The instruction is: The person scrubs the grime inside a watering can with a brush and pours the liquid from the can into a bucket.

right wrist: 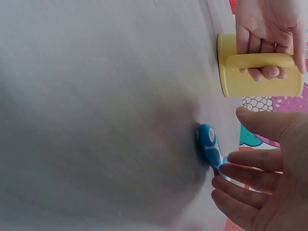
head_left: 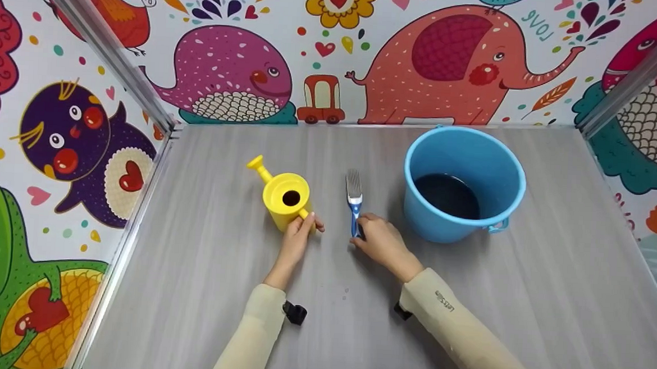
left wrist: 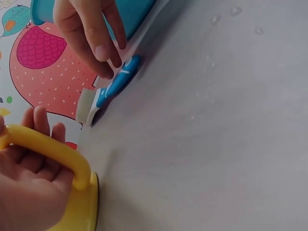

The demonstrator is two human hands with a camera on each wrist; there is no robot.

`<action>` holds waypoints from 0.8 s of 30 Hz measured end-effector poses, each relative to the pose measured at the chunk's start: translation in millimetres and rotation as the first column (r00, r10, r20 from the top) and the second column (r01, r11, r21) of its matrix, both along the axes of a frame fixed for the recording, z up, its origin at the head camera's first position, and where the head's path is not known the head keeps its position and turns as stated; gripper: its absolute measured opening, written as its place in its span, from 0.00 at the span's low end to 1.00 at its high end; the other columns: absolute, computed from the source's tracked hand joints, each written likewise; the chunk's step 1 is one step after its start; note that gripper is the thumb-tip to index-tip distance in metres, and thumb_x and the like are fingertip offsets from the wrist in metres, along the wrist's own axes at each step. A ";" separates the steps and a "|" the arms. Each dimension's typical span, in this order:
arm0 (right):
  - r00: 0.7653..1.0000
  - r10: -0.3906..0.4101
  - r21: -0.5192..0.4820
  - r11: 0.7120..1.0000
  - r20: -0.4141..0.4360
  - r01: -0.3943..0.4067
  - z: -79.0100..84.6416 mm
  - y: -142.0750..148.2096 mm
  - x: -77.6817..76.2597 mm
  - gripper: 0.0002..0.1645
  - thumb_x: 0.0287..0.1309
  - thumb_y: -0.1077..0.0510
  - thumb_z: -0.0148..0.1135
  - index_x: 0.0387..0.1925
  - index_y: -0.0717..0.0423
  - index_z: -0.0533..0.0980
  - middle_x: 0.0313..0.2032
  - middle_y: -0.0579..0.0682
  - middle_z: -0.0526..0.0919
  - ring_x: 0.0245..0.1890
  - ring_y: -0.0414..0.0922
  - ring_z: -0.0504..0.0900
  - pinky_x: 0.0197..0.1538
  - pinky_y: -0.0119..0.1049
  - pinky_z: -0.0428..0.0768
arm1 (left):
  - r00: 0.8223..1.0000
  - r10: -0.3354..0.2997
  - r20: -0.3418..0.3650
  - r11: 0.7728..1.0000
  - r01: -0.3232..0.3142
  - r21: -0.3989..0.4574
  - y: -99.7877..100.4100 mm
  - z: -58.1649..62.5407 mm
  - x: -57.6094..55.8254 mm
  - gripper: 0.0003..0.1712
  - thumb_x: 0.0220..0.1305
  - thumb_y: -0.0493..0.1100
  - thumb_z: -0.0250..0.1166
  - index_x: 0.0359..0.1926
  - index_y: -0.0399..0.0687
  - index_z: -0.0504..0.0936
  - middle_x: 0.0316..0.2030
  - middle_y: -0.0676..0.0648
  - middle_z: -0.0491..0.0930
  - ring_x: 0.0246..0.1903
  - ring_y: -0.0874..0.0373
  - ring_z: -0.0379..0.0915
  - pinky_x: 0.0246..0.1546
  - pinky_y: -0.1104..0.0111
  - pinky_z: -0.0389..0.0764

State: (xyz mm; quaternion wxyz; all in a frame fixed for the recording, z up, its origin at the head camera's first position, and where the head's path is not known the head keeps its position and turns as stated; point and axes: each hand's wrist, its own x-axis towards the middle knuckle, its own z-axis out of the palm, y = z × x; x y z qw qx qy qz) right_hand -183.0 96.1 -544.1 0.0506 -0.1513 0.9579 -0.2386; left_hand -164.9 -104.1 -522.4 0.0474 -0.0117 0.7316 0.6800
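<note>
The worktop (head_left: 188,284) is carrying a blue bucket (head_left: 433,222). Left of it, a yellow watering can (head_left: 274,207) is pointing its spout (head_left: 261,168) back-left, the left hand (head_left: 296,238) gripping its handle (left wrist: 55,150). Nearer the bucket, the right hand (head_left: 381,242) is holding spread fingers beside a brush (head_left: 355,209), lying front-to-back, head pointing rearward.

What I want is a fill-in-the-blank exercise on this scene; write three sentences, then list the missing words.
1. The left hand holds the watering can by its ____.
2. The watering can is coloured ____.
3. In the head view, the bucket stands to the ____ of the brush.

Missing words: handle; yellow; right.
</note>
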 end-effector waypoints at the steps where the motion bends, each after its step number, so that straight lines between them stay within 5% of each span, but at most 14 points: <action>1: 1.000 -0.012 0.010 1.000 -0.013 0.012 -1.2 -1.4 0.0 0.22 0.57 0.54 0.72 0.47 0.65 0.80 0.44 0.57 0.83 0.38 0.49 0.84 0.43 0.45 0.83 | 1.000 -0.002 0.003 1.000 0.002 -0.002 -0.4 0.5 0.2 0.21 0.78 0.37 0.45 0.39 0.18 0.74 0.34 0.26 0.78 0.36 0.54 0.76 0.51 0.58 0.73; 11: 0.987 -0.076 0.097 0.991 -0.140 0.090 -10.6 -19.0 -4.5 0.25 0.55 0.54 0.74 0.49 0.64 0.78 0.43 0.58 0.82 0.42 0.53 0.81 0.42 0.45 0.83 | 0.999 0.022 0.035 1.000 -0.023 0.016 -14.0 2.0 0.6 0.22 0.78 0.37 0.46 0.32 0.18 0.71 0.23 0.47 0.75 0.28 0.58 0.72 0.40 0.67 0.73; 24: 0.984 -0.169 -0.002 0.986 -0.052 0.169 -15.1 -14.1 -9.5 0.25 0.52 0.64 0.72 0.51 0.67 0.74 0.41 0.64 0.80 0.41 0.57 0.80 0.45 0.52 0.80 | 0.998 0.048 0.040 0.999 -0.047 -0.010 -17.7 -34.9 -12.2 0.24 0.79 0.42 0.45 0.24 0.36 0.74 0.20 0.53 0.71 0.24 0.62 0.67 0.33 0.71 0.71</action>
